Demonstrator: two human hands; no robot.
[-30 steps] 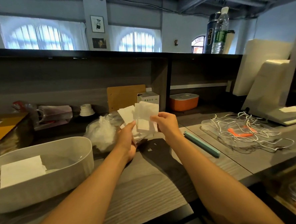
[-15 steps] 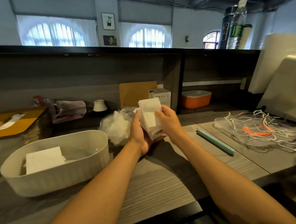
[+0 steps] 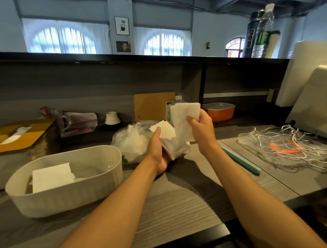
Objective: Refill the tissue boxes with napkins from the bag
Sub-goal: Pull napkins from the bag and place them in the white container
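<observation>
My left hand (image 3: 157, 153) grips a bundle of white napkins (image 3: 169, 140) from below, above the middle of the counter. My right hand (image 3: 201, 128) pinches one napkin (image 3: 185, 115) and holds it up, slightly apart from the bundle. Behind my left hand lies the crumpled clear plastic bag (image 3: 133, 143). A white oval tissue box (image 3: 71, 192), open on top, stands at the left with a folded napkin (image 3: 51, 177) inside. Further left sits a box with a yellow lid (image 3: 16, 138), a tissue poking out of its slot.
A teal stick (image 3: 241, 160) lies right of my right arm. White cables with an orange piece fill a clear tray (image 3: 286, 147) at the right. An orange lidded container (image 3: 219, 111), a brown board (image 3: 154, 107) and a small white box stand at the back.
The hands had pressed the napkins together into one stack half a second ago; now my right hand has lifted one napkin up and to the right, away from the bundle in my left.
</observation>
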